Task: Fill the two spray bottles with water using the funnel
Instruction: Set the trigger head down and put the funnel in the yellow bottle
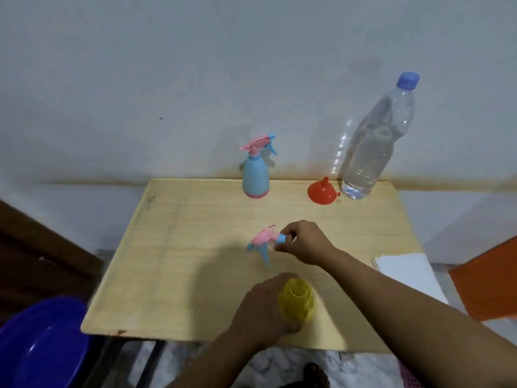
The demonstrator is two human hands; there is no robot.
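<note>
A light wooden bench [179, 264] carries the work, and places here are given from the yellow spray bottle [297, 303], which stands upright with its neck open near the bench's front edge. There are two spray bottles in all: the yellow one, and a blue spray bottle [255, 177] with a pink base standing far behind it, close to the wall, its pink and blue trigger top in place. The left hand [265, 309] wraps the yellow bottle's left side, fingers curled against the plastic and holding it steady. Just behind the yellow bottle, the right hand [303, 243] holds one loose spray head [264, 241] — pink body, blue trigger and collar — with its fingers [285, 229] pinching the blue collar end; whether the head touches the bench I cannot tell. One orange funnel [323, 191] sits mouth down, spout up, far behind and a little right of the yellow bottle. Just beside the funnel, on its right, stands one clear water bottle [372, 147] with a blue cap on, holding water well up its body. To the right of the yellow bottle, at the bench's right edge, lies one white sheet [405, 271]. Off the bench, low to the left of the yellow bottle — one blue tub [42, 345].
</note>
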